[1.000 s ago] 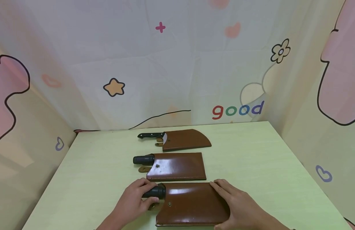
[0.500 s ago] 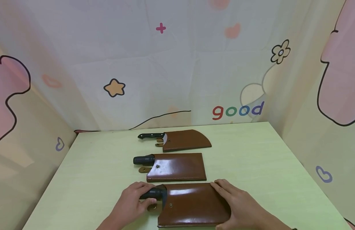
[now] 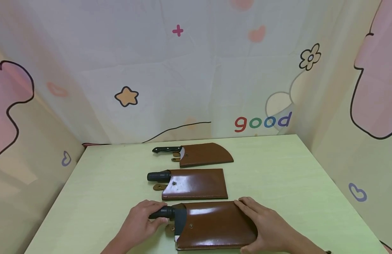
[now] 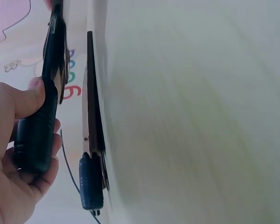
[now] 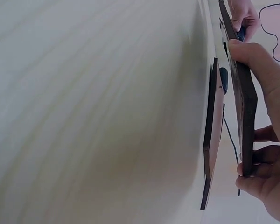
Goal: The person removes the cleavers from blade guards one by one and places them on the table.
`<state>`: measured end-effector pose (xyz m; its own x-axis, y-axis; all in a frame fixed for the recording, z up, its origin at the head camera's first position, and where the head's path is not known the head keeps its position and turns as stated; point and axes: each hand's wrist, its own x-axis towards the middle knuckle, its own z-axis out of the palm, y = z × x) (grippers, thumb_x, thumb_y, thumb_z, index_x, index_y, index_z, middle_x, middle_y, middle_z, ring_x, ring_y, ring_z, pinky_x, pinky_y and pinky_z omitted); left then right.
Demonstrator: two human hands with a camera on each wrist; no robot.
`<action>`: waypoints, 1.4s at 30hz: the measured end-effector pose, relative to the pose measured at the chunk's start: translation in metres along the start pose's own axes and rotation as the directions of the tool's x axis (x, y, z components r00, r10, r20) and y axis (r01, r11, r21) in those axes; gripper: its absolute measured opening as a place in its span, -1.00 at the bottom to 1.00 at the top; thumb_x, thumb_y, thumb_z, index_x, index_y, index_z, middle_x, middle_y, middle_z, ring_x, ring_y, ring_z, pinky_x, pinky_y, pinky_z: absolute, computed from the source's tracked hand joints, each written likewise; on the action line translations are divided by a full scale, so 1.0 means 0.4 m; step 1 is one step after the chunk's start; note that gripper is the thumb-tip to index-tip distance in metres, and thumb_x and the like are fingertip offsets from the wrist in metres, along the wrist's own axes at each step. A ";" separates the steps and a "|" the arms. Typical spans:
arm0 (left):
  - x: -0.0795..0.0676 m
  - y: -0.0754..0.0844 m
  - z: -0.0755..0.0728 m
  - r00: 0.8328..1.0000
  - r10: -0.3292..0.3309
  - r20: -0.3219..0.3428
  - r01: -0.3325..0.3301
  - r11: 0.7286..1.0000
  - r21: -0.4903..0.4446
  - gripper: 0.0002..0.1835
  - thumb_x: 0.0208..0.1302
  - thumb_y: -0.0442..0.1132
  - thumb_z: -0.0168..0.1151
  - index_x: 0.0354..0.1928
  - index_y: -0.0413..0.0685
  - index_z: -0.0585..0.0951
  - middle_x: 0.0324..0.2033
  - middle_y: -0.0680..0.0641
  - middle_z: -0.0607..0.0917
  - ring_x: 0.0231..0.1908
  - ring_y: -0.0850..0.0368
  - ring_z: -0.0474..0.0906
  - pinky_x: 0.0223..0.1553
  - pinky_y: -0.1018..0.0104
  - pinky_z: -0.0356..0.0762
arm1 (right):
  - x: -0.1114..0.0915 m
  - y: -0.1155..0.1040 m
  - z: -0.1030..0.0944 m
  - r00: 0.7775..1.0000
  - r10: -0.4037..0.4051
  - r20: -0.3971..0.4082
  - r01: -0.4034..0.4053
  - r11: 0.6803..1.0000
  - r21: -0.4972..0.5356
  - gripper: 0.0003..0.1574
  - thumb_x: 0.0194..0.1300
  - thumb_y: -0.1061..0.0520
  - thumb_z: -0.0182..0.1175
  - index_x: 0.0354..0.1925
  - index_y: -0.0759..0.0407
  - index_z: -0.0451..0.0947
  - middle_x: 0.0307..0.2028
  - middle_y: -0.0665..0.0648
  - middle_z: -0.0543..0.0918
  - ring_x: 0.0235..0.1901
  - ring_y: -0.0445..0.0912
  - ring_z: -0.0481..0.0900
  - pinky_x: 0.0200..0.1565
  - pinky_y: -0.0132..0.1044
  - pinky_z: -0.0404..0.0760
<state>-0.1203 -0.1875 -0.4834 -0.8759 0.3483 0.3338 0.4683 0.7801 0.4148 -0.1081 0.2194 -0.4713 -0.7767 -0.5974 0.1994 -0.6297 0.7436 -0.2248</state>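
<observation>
Nearest the person, a cleaver lies partly inside a brown leather sheath [image 3: 216, 225]. My left hand [image 3: 140, 218] grips the cleaver's black handle [image 4: 37, 126], fingers and thumb wrapped round it. Between handle and sheath a strip of dark blade [image 3: 180, 222] shows, with a bright corner at its lower end; the rest is hidden in the leather. My right hand [image 3: 265, 225] holds the sheath's right end, thumb at the near edge and fingers at the far edge. In the right wrist view, thumb and fingers clasp the sheath's dark edge [image 5: 247, 107]. An unfastened snap strap [image 3: 169, 229] sits below the handle.
Beyond it on the pale green table [image 3: 297, 197] lie a rectangular sheathed cleaver [image 3: 199, 183] and, farther back, a curved-end sheathed knife [image 3: 206, 154] with a riveted black handle [image 3: 166, 150]. A patterned cloth [image 3: 189, 81] hangs behind the table and along both sides.
My left hand has moved left with the handle, drawing the cleaver part-way out, so a widening strip of blade shows. My right hand and the sheath have shifted slightly right.
</observation>
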 end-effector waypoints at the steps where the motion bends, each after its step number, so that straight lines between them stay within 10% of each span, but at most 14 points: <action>1: -0.001 -0.002 -0.002 1.000 -0.008 0.001 0.008 1.000 0.004 -0.57 0.08 0.00 0.58 -0.02 -0.02 0.79 -0.16 0.08 0.80 -0.13 0.15 0.68 -0.10 0.17 0.66 | -0.002 0.001 -0.001 1.000 0.000 0.000 0.000 1.000 -0.003 0.46 -0.14 -0.69 0.38 0.46 0.18 0.34 0.33 0.15 0.45 0.14 0.02 0.61 -0.06 -0.09 0.70; 42: -0.044 -0.060 -0.102 0.994 -0.112 0.021 0.111 0.994 0.006 -0.61 0.10 -0.07 0.58 0.00 0.05 0.79 -0.13 0.16 0.78 -0.09 0.19 0.68 -0.09 0.16 0.64 | -0.074 0.082 -0.047 0.990 -0.064 -0.125 0.053 0.995 -0.088 0.46 -0.29 -0.67 0.48 0.41 0.12 0.42 0.25 0.01 0.49 -0.02 -0.09 0.65 -0.15 -0.17 0.70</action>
<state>-0.1113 -0.2335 -0.4648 -0.9250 0.2701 0.2674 0.3671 0.8172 0.4444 -0.1055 0.2671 -0.4665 -0.7271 -0.6013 0.3313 -0.6662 0.7345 -0.1291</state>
